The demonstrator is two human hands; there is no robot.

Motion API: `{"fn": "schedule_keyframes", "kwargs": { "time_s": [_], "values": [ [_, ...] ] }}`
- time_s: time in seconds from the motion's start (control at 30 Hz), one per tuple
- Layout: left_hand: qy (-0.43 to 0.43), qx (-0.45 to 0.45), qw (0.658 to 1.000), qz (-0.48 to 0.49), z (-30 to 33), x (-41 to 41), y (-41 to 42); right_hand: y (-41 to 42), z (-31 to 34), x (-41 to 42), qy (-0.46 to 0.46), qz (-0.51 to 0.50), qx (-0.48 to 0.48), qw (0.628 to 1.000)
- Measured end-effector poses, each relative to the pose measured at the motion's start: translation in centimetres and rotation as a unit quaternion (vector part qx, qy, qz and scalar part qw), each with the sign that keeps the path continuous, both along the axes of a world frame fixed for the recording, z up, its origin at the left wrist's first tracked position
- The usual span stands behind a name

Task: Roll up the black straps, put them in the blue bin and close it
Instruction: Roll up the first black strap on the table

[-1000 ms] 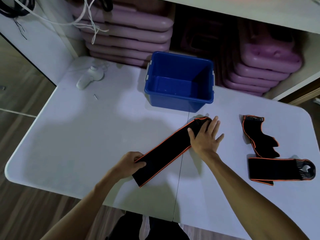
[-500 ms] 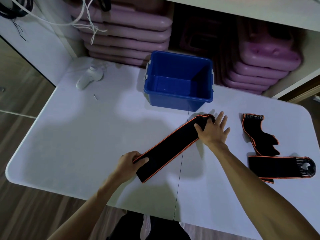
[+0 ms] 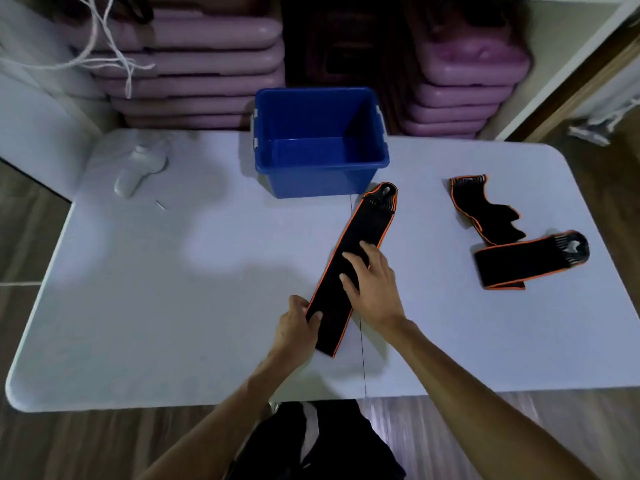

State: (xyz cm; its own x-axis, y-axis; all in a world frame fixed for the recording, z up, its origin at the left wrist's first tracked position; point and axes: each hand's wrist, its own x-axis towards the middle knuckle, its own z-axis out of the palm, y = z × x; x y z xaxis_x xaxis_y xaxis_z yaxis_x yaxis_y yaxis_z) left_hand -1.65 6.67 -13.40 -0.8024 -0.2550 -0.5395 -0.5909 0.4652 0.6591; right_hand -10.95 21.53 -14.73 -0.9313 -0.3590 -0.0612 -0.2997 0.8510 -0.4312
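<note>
White, rounded at the corners, the surface [image 3: 145, 306] is seen from above with a seam running front to back near its middle. Purple moulded cases [image 3: 194, 67] are stacked behind it, on the left and on the right. A blue bin [image 3: 318, 168] is stood at the far middle of the surface, open at the top, with nothing seen inside; no lid is seen in view.

One long black strap [image 3: 360, 244], edged in orange, is laid flat and unrolled on a diagonal, its far end just beside the bin's near right corner and its near end towards the person. Two more orange-edged straps are laid well apart to the right: a folded strap [image 3: 526, 261] nearer, and a wavy strap [image 3: 485, 213] beyond it, the two overlapping at one end.

The right hand [image 3: 374, 289] is laid palm down on the middle of the long strap, fingers [image 3: 353, 259] straight and spread, pressed on the fabric. The left hand [image 3: 298, 323] is placed at the strap's near end, its fingers curled round the left edge, with the thumb on top.

A white handheld device [image 3: 138, 168] is rested at the far left of the surface, and a small metal piece [image 3: 160, 205] is noted just in front of it.
</note>
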Motion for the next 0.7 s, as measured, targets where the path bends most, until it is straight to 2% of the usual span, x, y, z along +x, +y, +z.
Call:
{"fn": "schedule_keyframes", "kwargs": {
  "time_s": [0.07,0.13,0.2,0.27,0.33,0.43,0.5,0.57,0.7],
  "values": [
    [0.001,-0.021,0.999,-0.048,0.1,0.6,0.7,0.8,-0.4,3.0,-0.004,-0.010,-0.020,1.000],
    [0.030,-0.083,0.990,-0.108,0.1,1.2,0.3,1.3,-0.8,5.5,-0.001,-0.001,-0.027,1.000],
    [0.084,-0.150,0.967,-0.188,0.0,1.7,-1.1,1.8,-1.1,7.7,0.008,0.005,-0.030,0.999],
    [0.128,-0.146,0.943,-0.272,-0.2,2.2,-2.8,2.0,-1.4,9.2,0.011,0.008,-0.034,0.999],
    [0.158,-0.141,0.902,-0.375,-0.7,2.3,-4.6,2.1,-1.7,10.1,0.019,0.014,-0.027,0.999],
    [0.198,-0.219,0.818,-0.494,-1.8,1.8,-6.3,2.0,-2.0,11.1,0.044,0.041,0.018,0.998],
    [0.207,-0.237,0.790,-0.526,-1.9,1.1,-6.5,2.0,-2.3,11.6,0.037,0.067,0.056,0.995],
    [0.212,-0.236,0.780,-0.539,-1.6,0.5,-6.5,2.1,-2.5,11.9,0.040,0.073,0.079,0.993],
    [0.251,-0.240,0.749,-0.564,-0.9,-0.6,-6.7,2.2,-2.5,11.4,0.062,0.062,0.073,0.993]
  ]
}}
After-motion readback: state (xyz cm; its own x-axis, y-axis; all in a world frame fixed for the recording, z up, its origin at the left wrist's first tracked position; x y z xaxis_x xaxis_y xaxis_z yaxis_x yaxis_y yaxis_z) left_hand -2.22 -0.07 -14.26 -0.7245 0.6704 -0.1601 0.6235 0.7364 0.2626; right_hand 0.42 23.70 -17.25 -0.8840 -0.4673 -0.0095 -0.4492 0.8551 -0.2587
